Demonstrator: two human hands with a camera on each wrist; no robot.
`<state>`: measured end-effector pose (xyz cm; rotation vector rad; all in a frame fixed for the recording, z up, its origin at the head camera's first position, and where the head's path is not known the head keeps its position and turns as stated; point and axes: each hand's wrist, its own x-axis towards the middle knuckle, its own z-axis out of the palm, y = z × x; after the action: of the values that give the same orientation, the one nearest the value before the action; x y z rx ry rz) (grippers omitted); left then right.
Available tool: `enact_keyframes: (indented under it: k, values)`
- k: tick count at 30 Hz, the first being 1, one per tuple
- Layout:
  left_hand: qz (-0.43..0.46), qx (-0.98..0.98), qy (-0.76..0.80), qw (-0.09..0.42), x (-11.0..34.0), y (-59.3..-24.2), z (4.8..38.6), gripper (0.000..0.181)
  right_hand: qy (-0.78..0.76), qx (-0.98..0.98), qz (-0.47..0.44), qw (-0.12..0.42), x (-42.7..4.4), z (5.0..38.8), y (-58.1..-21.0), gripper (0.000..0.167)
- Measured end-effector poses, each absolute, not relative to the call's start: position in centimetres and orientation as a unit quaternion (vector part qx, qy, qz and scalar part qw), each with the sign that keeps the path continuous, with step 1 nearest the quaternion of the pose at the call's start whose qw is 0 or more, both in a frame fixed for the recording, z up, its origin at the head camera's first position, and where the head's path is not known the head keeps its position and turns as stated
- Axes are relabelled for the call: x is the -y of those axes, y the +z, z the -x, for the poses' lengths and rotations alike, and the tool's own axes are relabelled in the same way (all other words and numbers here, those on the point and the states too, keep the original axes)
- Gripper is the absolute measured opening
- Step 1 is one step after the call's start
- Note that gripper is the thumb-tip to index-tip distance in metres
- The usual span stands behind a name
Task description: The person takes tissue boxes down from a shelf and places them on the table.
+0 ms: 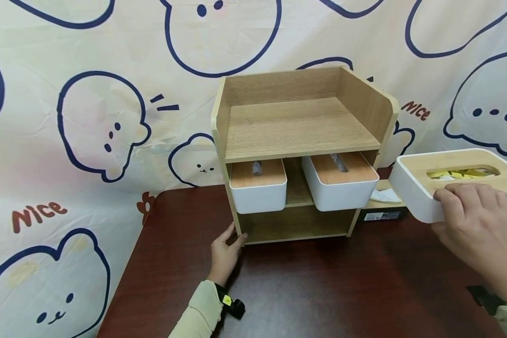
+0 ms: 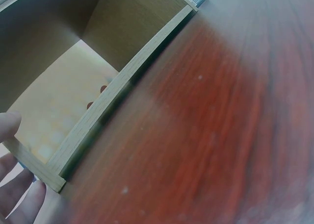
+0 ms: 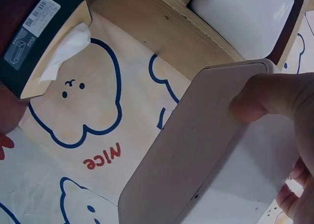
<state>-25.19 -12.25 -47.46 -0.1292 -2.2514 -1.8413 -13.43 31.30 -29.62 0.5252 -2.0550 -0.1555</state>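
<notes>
We had two tissue boxes [image 1: 259, 198] shelved.
Our right hand [image 1: 477, 220] gripped a third box [image 1: 422, 188] outside the wooden organizer [image 1: 299, 127]; our left hand [image 1: 225, 256] pinched its left side.

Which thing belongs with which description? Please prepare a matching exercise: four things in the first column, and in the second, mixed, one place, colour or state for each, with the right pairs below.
Column one
1. Left hand
2. Right hand
3. Dark-sided box
4. Table

Column two
A. Reddish brown
B. Gripping a white box outside the wooden shelf
C. Standing to the right of the shelf in the head view, white tissue on top
D. Pinching the shelf's side panel near its bottom corner

Right pairs: 1-D, 2-B, 3-C, 4-A
</notes>
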Motion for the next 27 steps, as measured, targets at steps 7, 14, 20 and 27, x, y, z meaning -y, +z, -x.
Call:
enact_keyframes:
  k: [7, 14, 20, 27]
  values:
    - [0.049, 0.771, -0.624, 0.117, 12.2, -47.5, 25.3, 0.052, -0.067, 0.847, -0.22, 0.48, -31.5, 13.6, -30.5, 0.046]
    - [0.042, 0.768, -0.629, 0.114, 12.7, -50.1, 26.9, 0.056, -0.069, 0.857, -0.228, 0.457, -32.0, 13.6, -31.2, 0.054]
    - [0.044, 0.769, -0.627, 0.117, 12.5, -49.0, 26.1, 0.054, -0.069, 0.857, -0.224, 0.459, -32.1, 13.6, -31.6, 0.053]
    - [0.04, 0.77, -0.626, 0.116, 12.3, -47.6, 25.3, 0.052, -0.054, 0.839, -0.226, 0.492, -31.8, 13.8, -32.0, 0.049]
